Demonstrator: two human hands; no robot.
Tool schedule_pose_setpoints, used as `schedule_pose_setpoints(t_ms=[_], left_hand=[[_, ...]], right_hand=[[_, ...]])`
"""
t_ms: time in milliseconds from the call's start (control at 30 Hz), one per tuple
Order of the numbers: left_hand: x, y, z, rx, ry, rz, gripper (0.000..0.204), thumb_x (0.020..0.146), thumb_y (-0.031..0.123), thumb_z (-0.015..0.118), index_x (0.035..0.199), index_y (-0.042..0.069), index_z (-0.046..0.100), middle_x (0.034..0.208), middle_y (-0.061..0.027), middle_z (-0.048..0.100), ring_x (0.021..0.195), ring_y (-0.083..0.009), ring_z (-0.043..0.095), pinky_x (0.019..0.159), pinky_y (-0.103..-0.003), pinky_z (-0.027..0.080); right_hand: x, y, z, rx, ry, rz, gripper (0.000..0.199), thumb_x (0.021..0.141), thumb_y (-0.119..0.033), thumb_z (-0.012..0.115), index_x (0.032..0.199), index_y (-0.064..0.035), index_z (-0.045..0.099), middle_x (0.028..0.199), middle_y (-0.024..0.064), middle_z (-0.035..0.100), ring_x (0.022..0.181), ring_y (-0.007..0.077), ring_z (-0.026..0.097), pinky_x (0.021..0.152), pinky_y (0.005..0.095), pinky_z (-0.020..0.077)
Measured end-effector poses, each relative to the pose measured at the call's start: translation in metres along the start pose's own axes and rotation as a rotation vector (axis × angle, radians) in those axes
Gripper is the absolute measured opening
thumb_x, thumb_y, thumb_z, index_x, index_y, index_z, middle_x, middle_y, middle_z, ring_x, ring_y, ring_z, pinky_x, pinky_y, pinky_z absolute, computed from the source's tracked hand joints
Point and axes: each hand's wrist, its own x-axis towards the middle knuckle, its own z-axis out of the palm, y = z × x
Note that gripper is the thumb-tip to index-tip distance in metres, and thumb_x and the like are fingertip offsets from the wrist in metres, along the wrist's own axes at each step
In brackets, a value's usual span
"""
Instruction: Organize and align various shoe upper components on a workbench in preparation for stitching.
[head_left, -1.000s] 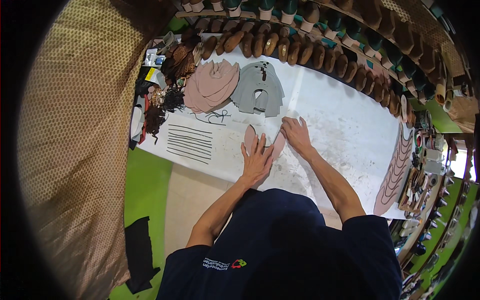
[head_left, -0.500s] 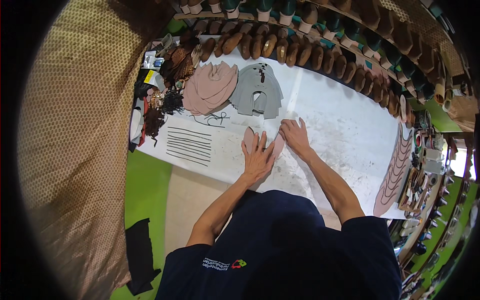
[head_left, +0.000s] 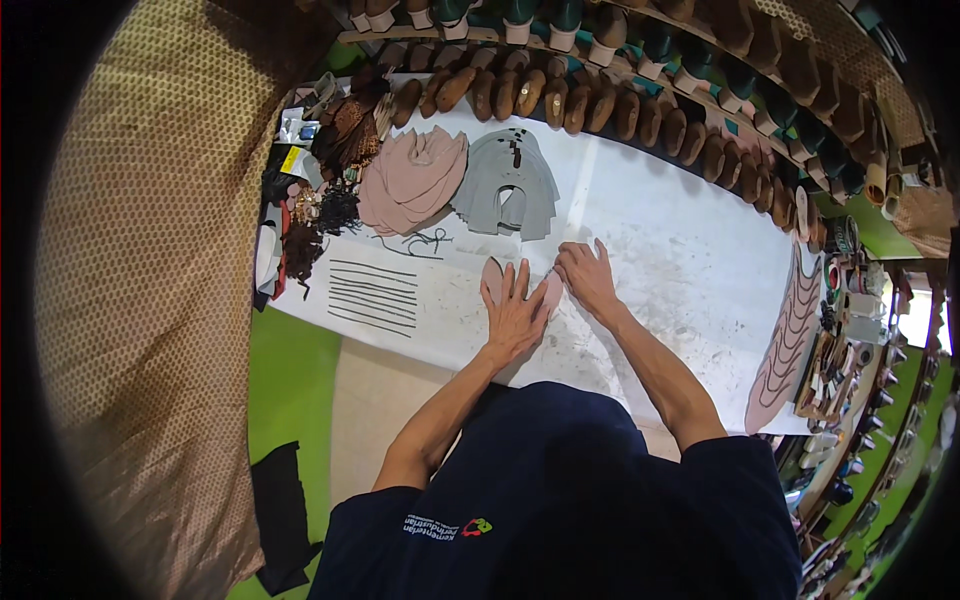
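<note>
A pink, curved shoe-upper piece (head_left: 553, 293) lies flat on the white table, with a thin dark line along its tips. Spread fingers of my left hand (head_left: 516, 318) rest flat on it and cover its middle. At the tip of its right arm, my right hand (head_left: 587, 281) has its thumb and fingertips closed on the edge, with one finger raised. Whether a dark strip is between those fingertips is too small to tell. Several dark thin strips (head_left: 373, 298) lie in rows to the left of my left hand.
Beyond my hands lie fanned stacks of pink pieces (head_left: 412, 180) and grey pieces (head_left: 478, 190). Overlapping dark-edged pink pieces (head_left: 775, 360) line the right end. Brown shoe lasts (head_left: 601, 102) stand along the far edge. Scraps and trimmings (head_left: 345, 140) crowd the left corner.
The view has shifted slightly. My left hand stays on the pink piece, and my right fingertips stay at its right tip with only a slight shift.
</note>
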Motion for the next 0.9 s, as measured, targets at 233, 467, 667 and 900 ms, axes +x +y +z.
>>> schedule_pose_setpoints(t_ms=[233,467,667,900], left_hand=[[0.008,0.005,-0.005,-0.004,0.022,0.004,0.053,0.097,0.034,0.065,0.148,0.025,0.059,0.175,-0.0163,0.024,0.160,-0.0419,0.020,0.116,-0.080,0.007],[0.014,0.003,-0.005,0.016,-0.011,0.005,0.054,0.100,0.035,0.061,0.153,0.029,0.054,0.175,-0.0177,0.021,0.160,-0.0441,0.017,0.114,-0.084,0.008],[0.018,-0.001,-0.001,0.037,-0.002,0.011,0.053,0.099,0.034,0.061,0.152,0.030,0.056,0.175,-0.0174,0.021,0.160,-0.0443,0.017,0.113,-0.084,0.009],[0.017,-0.002,0.000,0.023,0.005,0.023,0.053,0.099,0.032,0.062,0.151,0.029,0.056,0.175,-0.0179,0.021,0.160,-0.0447,0.018,0.113,-0.084,0.009]], right_hand=[[-0.001,-0.001,0.001,0.032,0.003,0.029,0.015,0.099,-0.026,0.066,0.106,-0.0143,0.073,0.123,0.0000,0.066,0.121,0.0201,0.060,0.119,0.0614,0.0329],[-0.002,0.001,0.002,0.030,-0.006,0.047,0.015,0.100,-0.027,0.065,0.106,-0.0148,0.073,0.123,-0.0009,0.065,0.123,0.0194,0.059,0.119,0.0607,0.0330],[-0.001,0.002,0.000,0.048,0.012,0.043,0.015,0.099,-0.026,0.067,0.105,-0.0145,0.073,0.123,-0.0010,0.065,0.123,0.0198,0.059,0.119,0.0602,0.0333],[-0.005,0.013,-0.016,0.318,0.010,0.083,0.018,0.093,-0.021,0.072,0.108,-0.0113,0.074,0.121,0.0040,0.065,0.119,0.0272,0.060,0.114,0.0513,0.0402]])
